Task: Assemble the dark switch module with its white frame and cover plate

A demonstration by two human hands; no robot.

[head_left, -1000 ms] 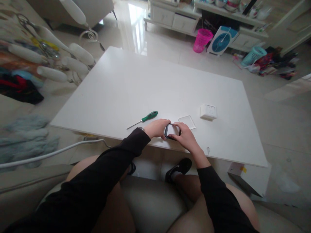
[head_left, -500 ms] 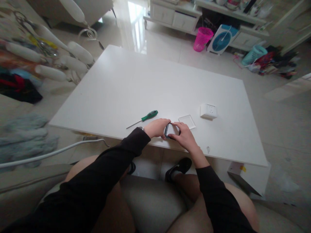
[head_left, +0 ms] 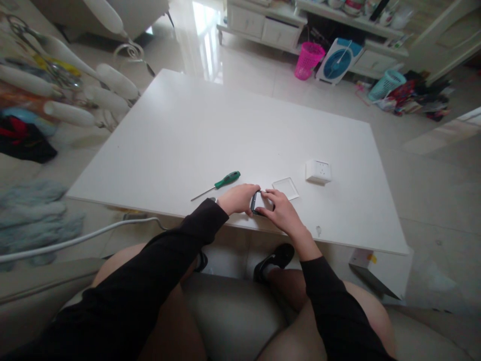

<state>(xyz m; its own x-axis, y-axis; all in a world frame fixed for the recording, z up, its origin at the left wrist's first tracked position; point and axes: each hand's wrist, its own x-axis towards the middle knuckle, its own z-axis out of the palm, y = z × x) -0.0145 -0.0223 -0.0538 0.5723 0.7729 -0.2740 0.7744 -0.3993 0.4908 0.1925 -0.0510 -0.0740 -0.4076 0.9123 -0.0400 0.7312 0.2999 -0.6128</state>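
Near the table's front edge, my left hand (head_left: 238,198) grips the left side of a small square piece with a dark edge and a white face (head_left: 264,202). Its thumb and fingers curve round that side. From the right, my right hand (head_left: 281,210) pinches the same piece, fingers at its far edge and thumb at the near one. Its exact kind and underside are hidden. Just beyond my right hand lies a clear square frame (head_left: 285,188). To the left of my hands a screwdriver (head_left: 227,179) with a green handle lies flat.
A white socket box (head_left: 318,172) stands on the white table (head_left: 225,130), right of the clear frame. A tiny clear item (head_left: 318,230) lies near the front edge. White curled metalwork (head_left: 116,80) rises at the left. A pink basket (head_left: 309,60) stands on the floor beyond.
The view has shifted slightly, so everything sits a little further left. The white face seems to lie a bit differently against the dark edge. Both hands keep their hold.
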